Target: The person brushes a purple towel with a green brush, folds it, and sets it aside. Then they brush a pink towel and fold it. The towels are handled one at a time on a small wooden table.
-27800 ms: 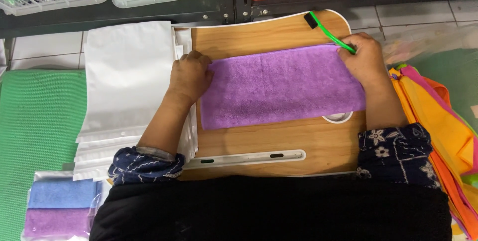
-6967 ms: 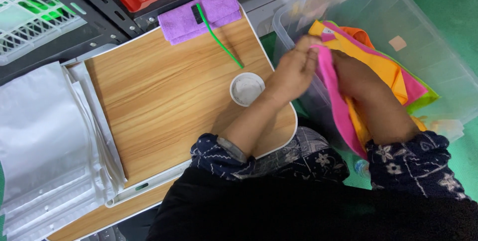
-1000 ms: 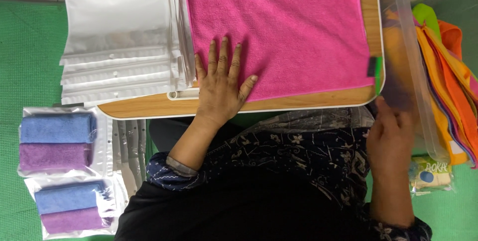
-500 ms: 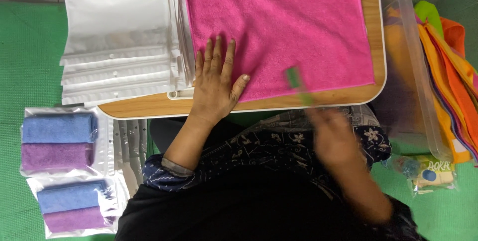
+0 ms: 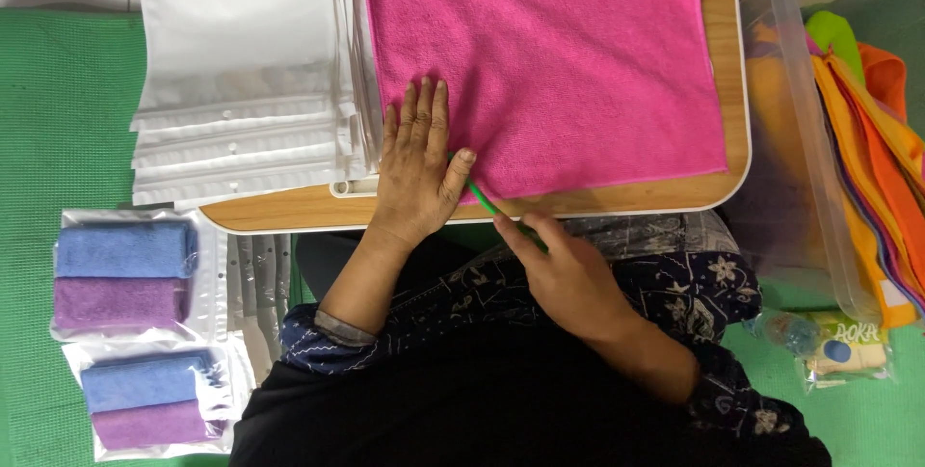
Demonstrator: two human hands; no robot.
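Note:
A pink towel (image 5: 549, 53) lies spread flat on a small wooden table (image 5: 665, 199). My left hand (image 5: 419, 163) rests palm down on the towel's near left corner, fingers apart. My right hand (image 5: 564, 269) is at the table's near edge and pinches a thin green stick (image 5: 485, 200). The stick's far end reaches the towel's near edge, just beside my left thumb.
A stack of clear plastic bags (image 5: 241, 62) lies left of the towel. Two bagged packs of blue and purple towels (image 5: 125, 274) lie on the green mat (image 5: 58, 101) at left. A clear bin (image 5: 819, 168) at right holds orange, green and pink cloths (image 5: 882, 139).
My right hand left the bin at the right, picked up the green stick and brought it to the towel's near edge. My left hand stayed on the towel.

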